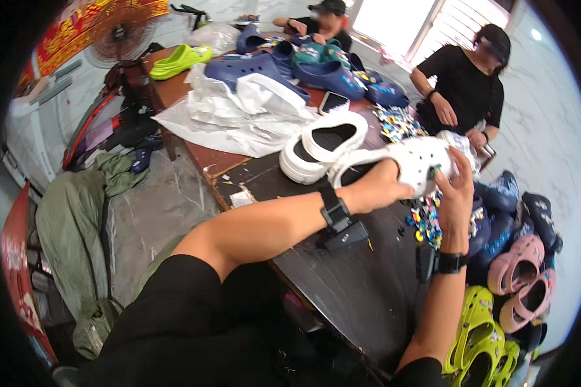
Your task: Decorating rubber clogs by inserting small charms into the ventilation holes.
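My left hand (374,191) is wrapped round the side of a white clog (416,158), holding it tilted above the table with its holed upper showing. At the clog's toe is my right hand (457,193), its thumb against a small dark green shoe charm (432,173) on the holed surface. The fingers of that hand reach round the toe and are partly hidden. Another pair of white clogs (303,169) rests on the table just left of the held one. Below my right hand lie loose colourful shoe charms (425,218).
The dark table (361,303) also bears white wrapping sheets (232,119), navy clogs (329,79), lime clogs (181,61), a phone (334,103) and a charm heap (400,124). Pink clogs (516,264) and yellow-green clogs (474,335) stand right. Two people (465,84) work across the table.
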A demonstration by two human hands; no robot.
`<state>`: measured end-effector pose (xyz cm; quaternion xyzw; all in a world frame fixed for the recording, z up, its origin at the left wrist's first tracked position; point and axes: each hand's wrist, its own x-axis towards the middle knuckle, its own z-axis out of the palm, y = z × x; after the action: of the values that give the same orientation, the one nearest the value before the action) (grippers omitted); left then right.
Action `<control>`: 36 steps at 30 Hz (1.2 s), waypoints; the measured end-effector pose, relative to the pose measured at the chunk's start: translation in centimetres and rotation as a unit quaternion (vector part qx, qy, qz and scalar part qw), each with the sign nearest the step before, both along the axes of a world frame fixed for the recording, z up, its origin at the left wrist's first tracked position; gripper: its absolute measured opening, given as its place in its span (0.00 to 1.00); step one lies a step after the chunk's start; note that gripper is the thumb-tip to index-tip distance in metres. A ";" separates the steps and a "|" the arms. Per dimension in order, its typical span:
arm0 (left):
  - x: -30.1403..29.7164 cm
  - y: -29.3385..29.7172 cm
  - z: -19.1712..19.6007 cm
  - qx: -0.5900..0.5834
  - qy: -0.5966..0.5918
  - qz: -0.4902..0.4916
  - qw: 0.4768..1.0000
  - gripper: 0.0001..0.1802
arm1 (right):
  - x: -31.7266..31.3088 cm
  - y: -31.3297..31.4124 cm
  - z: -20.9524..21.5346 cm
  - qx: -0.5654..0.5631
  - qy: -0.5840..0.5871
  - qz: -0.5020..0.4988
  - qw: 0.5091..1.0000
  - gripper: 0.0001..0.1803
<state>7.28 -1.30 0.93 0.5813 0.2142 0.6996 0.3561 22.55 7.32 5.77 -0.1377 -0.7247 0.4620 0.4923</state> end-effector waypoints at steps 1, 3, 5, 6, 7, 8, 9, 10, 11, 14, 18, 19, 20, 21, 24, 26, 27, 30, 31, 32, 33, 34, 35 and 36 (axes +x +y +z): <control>0.1 0.4 -0.1 0.006 -0.007 0.002 1.000 0.34 | 0.4 1.2 -0.5 0.023 -0.019 -0.019 0.999 0.25; 0.0 0.4 0.0 0.007 -0.010 0.005 1.000 0.32 | 0.4 1.7 -0.9 0.087 -0.025 -0.078 0.993 0.13; -0.1 0.6 -0.2 -0.009 -0.022 0.004 1.000 0.31 | 0.5 1.7 -0.9 0.071 -0.018 -0.070 0.995 0.09; -0.1 0.7 -0.4 -0.022 -0.032 0.001 0.999 0.30 | 0.4 1.7 -0.8 0.059 -0.006 -0.062 0.996 0.08; 0.1 0.8 -0.5 -0.021 -0.032 0.004 0.999 0.30 | 0.7 2.2 -1.1 0.030 0.009 -0.042 0.999 0.08; -0.1 0.9 -0.7 -0.022 -0.031 0.012 0.999 0.30 | 0.6 2.4 -1.2 0.030 0.008 -0.044 0.999 0.08; -0.3 1.0 -0.8 -0.035 -0.006 0.022 0.999 0.30 | 0.6 2.5 -1.2 0.029 0.005 -0.039 0.999 0.08; -0.2 1.2 -0.9 -0.037 -0.001 0.018 0.999 0.30 | 0.8 2.6 -1.1 0.027 0.002 -0.032 0.999 0.08; -0.2 1.2 -1.0 -0.040 -0.004 0.018 0.999 0.30 | 0.7 2.4 -1.1 0.044 -0.007 -0.040 0.998 0.08; 0.1 1.2 -1.1 -0.040 -0.016 0.011 0.999 0.30 | 0.5 1.6 -0.9 0.068 -0.022 -0.060 0.996 0.08; 0.3 0.8 -0.8 -0.029 -0.001 0.042 0.999 0.29 | 0.3 1.0 -0.5 0.075 -0.042 -0.086 0.993 0.08; 0.4 0.7 -0.7 -0.029 -0.002 0.045 0.999 0.29 | 0.2 0.9 -0.6 0.114 -0.055 -0.121 0.985 0.09; 0.2 0.6 -0.7 -0.023 0.013 0.045 0.999 0.30 | 0.0 0.9 -0.6 0.115 -0.054 -0.112 0.985 0.09; 0.0 0.6 -0.6 -0.018 0.028 0.045 0.998 0.31 | 0.1 1.0 -0.6 0.105 -0.050 -0.104 0.988 0.12; 0.0 -0.1 -0.4 -0.003 0.047 0.060 0.997 0.31 | -0.4 -0.6 0.0 0.144 -0.067 -0.126 0.979 0.24; -0.1 0.3 -0.6 0.037 0.077 0.076 0.993 0.34 | -0.6 -0.7 0.1 0.126 -0.034 -0.098 0.987 0.32; 0.2 0.0 -0.2 0.037 0.075 0.082 0.993 0.34 | -0.2 -0.4 0.1 0.102 -0.029 -0.079 0.991 0.36; 0.3 -0.4 -0.2 0.011 0.071 0.082 0.994 0.33 | -0.1 -0.6 0.2 0.077 -0.024 -0.054 0.995 0.42; 0.1 -0.4 -0.4 -0.003 0.065 0.075 0.995 0.33 | -0.5 -0.8 0.2 0.072 -0.026 -0.052 0.996 0.41; 0.1 -0.4 -0.4 -0.015 0.060 0.066 0.996 0.33 | -0.5 -1.1 0.3 0.068 -0.029 -0.052 0.996 0.40; 0.0 -0.3 -0.5 -0.015 0.060 0.068 0.996 0.33 | -0.6 -1.2 0.4 0.069 -0.029 -0.050 0.996 0.40; 0.0 -0.3 -0.5 -0.015 0.069 0.074 0.995 0.33 | -0.6 -1.2 0.4 0.080 -0.030 -0.053 0.995 0.39; -0.1 -0.2 -0.5 -0.015 0.078 0.078 0.994 0.33 | -0.7 -1.2 0.3 0.091 -0.031 -0.056 0.994 0.38; 0.0 -0.2 -0.4 -0.013 0.079 0.079 0.994 0.33 | -0.6 -1.0 0.3 0.093 -0.030 -0.056 0.994 0.38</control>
<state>7.24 -1.49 0.52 0.6113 0.2960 0.6744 0.2897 21.94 6.31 6.10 -0.1458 -0.7700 0.3603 0.5060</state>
